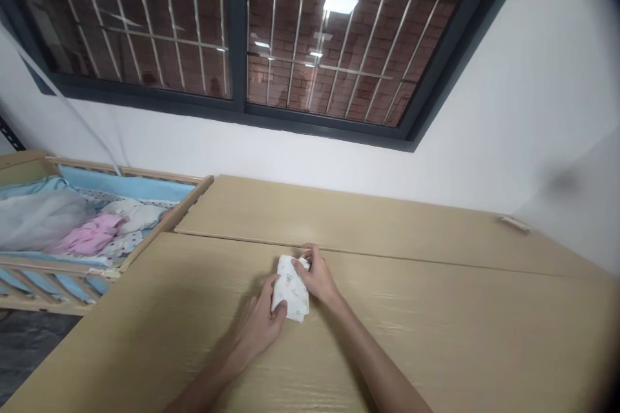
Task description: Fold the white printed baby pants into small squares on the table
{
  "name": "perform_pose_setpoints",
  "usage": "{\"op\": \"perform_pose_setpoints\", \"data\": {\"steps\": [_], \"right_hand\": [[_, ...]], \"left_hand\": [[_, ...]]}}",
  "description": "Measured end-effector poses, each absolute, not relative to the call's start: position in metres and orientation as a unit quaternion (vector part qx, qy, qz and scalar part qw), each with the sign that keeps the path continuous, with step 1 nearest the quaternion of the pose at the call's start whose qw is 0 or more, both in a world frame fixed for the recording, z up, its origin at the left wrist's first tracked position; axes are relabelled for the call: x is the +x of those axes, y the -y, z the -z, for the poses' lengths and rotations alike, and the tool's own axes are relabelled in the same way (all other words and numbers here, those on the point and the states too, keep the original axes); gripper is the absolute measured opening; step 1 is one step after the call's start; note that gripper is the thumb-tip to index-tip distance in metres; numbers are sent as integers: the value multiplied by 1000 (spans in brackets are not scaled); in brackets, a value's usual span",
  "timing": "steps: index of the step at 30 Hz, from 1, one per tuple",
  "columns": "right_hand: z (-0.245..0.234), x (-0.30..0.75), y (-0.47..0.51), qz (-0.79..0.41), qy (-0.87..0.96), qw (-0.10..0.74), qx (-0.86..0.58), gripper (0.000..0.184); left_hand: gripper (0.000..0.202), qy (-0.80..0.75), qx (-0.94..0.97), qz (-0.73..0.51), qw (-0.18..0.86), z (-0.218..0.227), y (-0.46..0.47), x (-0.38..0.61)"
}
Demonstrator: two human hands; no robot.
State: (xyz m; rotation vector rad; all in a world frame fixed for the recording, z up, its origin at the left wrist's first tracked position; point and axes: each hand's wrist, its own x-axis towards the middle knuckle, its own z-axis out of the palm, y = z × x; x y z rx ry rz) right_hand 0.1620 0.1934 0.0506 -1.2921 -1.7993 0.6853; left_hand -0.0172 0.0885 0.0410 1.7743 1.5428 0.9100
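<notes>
A small folded white cloth (290, 293), dotted with faint printed motifs, lies on the pale wood-grain bench (436, 335), just this side of the seam where two bench tops meet. The left hand (261, 322) reaches it from the near left; its grip is closed on the cloth's near edge, thumb pressing on top and fingers curled along the left side. The right hand (317, 279) sits at the far right corner, its grip pinched on that corner with fingertips bent over the fold. Both forearms are bare. At the left, against the bench, stands a wooden baby crib (162, 227) with blue lining, holding a crumpled pink garment (92, 235) and grey netting (39, 219). A small wooden block (513, 224) lies well apart at the bench's far right, near the white wall (484, 142), below a dark-framed barred window (237, 32)
</notes>
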Motion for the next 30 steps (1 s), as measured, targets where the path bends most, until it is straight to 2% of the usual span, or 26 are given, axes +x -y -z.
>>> {"op": "perform_pose_setpoints", "data": {"steps": [3,8,17,21,24,26,30], "right_hand": [[-36,160,-202,-260,722,396,-505,38],[-21,164,-208,-235,751,389,-480,32],[-21,165,-208,-248,749,400,-466,31],[-30,165,-200,-177,780,399,-448,28],[-44,162,-191,-127,841,355,-387,32],[-55,158,-185,-132,870,315,-355,37],[-78,149,-175,-170,907,223,-315,46]], "left_hand": [[37,-585,726,-268,243,-39,-89,-17],[34,-580,764,-238,149,-30,-91,-15],[29,-578,777,-222,108,-34,-88,-18],[24,-584,780,-213,67,-38,-85,-18],[22,-562,792,-233,57,-42,-78,-14],[26,-514,815,-254,80,-44,-73,-10],[54,-435,855,-255,124,-42,-64,-3]]}}
